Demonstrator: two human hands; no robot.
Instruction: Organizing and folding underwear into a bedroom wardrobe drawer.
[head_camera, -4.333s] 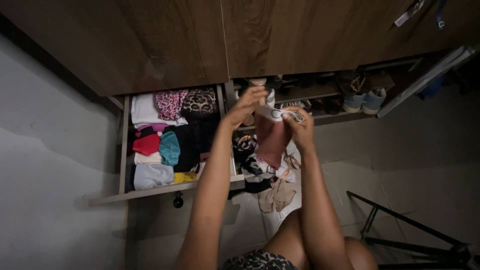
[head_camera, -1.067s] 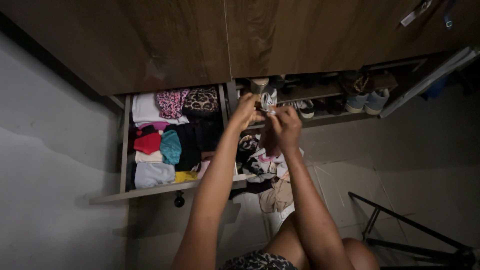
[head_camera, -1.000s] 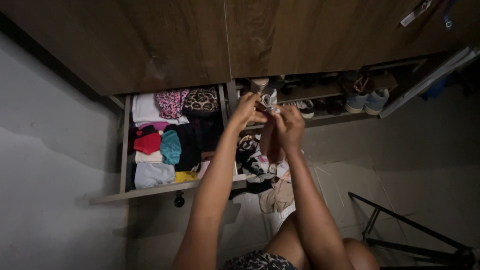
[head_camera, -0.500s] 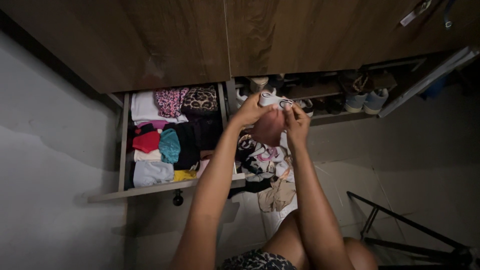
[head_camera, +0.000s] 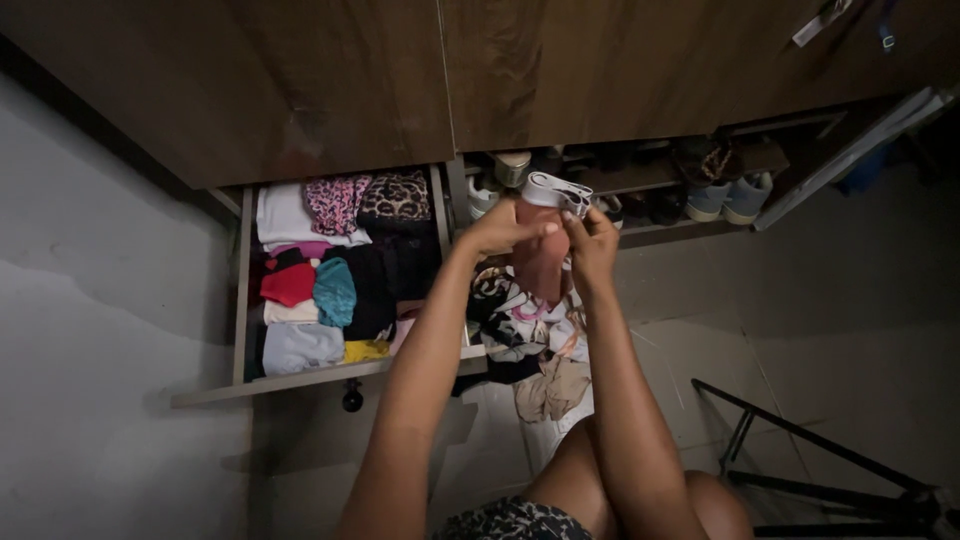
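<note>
My left hand (head_camera: 502, 230) and my right hand (head_camera: 592, 244) both grip a small pink garment (head_camera: 541, 255) with a white waistband, held up in front of me above a pile of loose clothes (head_camera: 525, 330) on the floor. The white band sticks up above my fingers and the pink cloth hangs between my hands. To the left, an open drawer (head_camera: 300, 380) holds folded clothes in white, red, teal, leopard print and dark colours.
Dark wooden cabinet doors (head_camera: 400, 80) fill the top. A low shelf with shoes (head_camera: 725, 195) runs to the right behind my hands. A black metal stand (head_camera: 800, 440) lies on the tiled floor at the lower right. My knees show at the bottom.
My hands worked the pink garment from hanging loose into a tighter bundle, then raised it slightly; the white band now stands above my fingers. The view shifted a little.
</note>
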